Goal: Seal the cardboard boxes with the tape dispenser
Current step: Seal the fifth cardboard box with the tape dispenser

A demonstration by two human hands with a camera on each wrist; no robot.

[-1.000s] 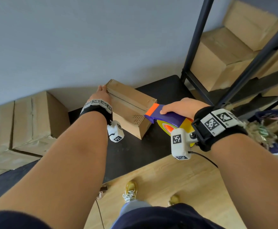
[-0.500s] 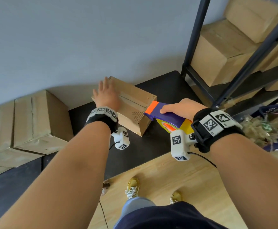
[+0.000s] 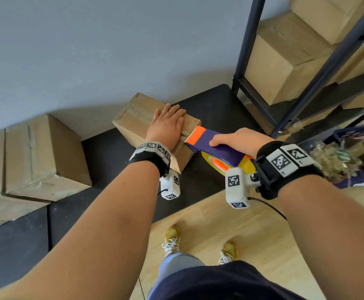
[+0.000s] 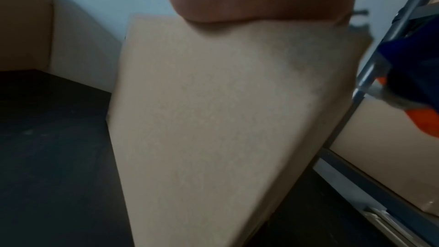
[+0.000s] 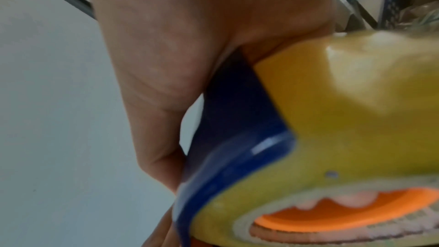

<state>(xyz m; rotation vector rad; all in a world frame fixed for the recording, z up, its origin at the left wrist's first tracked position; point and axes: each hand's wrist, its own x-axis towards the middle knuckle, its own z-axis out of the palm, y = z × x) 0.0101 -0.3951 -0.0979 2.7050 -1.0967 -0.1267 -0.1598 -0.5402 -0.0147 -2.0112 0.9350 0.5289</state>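
A small cardboard box (image 3: 133, 118) lies on the black mat (image 3: 103, 161) near the wall. My left hand (image 3: 167, 124) lies flat on its top, fingers straight, pressing near the box's right end. My right hand (image 3: 241, 140) grips the purple, orange and yellow tape dispenser (image 3: 211, 146), whose orange toothed nose touches the box's right end beside my left hand. In the left wrist view the box's side (image 4: 225, 119) fills the frame under my palm, with the dispenser (image 4: 413, 82) at the right. The right wrist view shows the dispenser (image 5: 332, 119) and its tape roll close up.
Larger cardboard boxes (image 3: 42, 156) are stacked at the left against the wall. A dark metal shelf rack (image 3: 306, 83) holding more boxes (image 3: 284, 61) stands at the right. A blue crate (image 3: 354, 135) of paper filling sits beside it. Wooden floor (image 3: 209, 217) and my shoes lie below.
My left hand slid from the box's far left end to a flat press near its right end. The box turned on the mat, and the dispenser's nose reached its right end.
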